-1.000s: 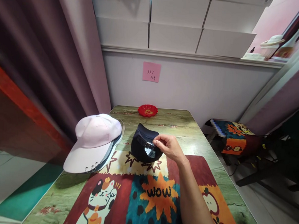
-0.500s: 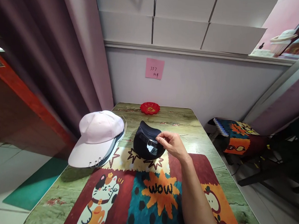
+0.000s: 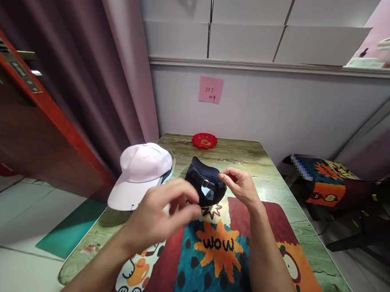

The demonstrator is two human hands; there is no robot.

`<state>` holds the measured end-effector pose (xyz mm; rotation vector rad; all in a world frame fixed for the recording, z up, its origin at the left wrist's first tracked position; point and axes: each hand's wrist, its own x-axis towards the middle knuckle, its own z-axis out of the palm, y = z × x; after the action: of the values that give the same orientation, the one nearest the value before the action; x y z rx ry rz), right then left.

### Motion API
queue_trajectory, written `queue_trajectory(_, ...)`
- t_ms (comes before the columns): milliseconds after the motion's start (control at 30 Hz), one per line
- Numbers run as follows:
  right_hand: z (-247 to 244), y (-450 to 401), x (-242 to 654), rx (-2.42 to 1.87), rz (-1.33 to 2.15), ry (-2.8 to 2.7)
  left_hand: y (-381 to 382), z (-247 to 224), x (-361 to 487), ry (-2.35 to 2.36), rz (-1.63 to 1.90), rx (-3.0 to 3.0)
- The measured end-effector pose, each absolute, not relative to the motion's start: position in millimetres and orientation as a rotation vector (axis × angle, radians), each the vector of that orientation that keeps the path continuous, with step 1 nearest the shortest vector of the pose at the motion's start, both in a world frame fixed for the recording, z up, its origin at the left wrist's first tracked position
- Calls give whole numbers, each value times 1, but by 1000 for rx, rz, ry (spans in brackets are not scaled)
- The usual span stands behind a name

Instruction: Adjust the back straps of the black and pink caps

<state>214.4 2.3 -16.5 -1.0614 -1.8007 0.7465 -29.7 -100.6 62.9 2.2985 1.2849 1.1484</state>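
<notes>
A black cap [image 3: 202, 169] with a buckled back strap rests upside down on the table, its hollow partly visible. The fingers of my right hand [image 3: 241, 185] pinch the cap's right edge near the strap. My left hand [image 3: 167, 208], a little blurred, is nearer to me at the cap's lower left, thumb and fingers apart with nothing between them. To the left, a pale pink cap [image 3: 143, 162] lies over a dark and white cap, with small metal rings on its brim. My left hand hides part of that brim.
A red scalloped dish [image 3: 204, 141] sits at the back of the wooden table [image 3: 247, 158]. A colourful mat [image 3: 215, 263] covers the near part. A pink note [image 3: 211, 89] hangs on the wall; a covered stool [image 3: 329, 186] stands at the right.
My left hand has come into view from below and reached up close to the black cap. My right hand still holds the cap's edge. The view has turned slightly left.
</notes>
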Motion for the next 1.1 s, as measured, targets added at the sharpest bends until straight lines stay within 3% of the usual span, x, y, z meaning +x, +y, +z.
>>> queue_trajectory(133, -9, 0, 213, -995, 690, -1914, -52, 39, -25, 1376, 942, 2385)
queue_trajectory(367, -10, -1, 204, -985, 919, -2056, -13, 23, -15, 1361, 525, 2528)
queue_trajectory(667, -12, -1, 202, -986, 961, -2045, -5, 25, -18, 1123, 546, 2599)
queue_trajectory(1100, -14, 0, 196, -904, 929, -2049, 2, 8, -26, 1149, 671, 2559)
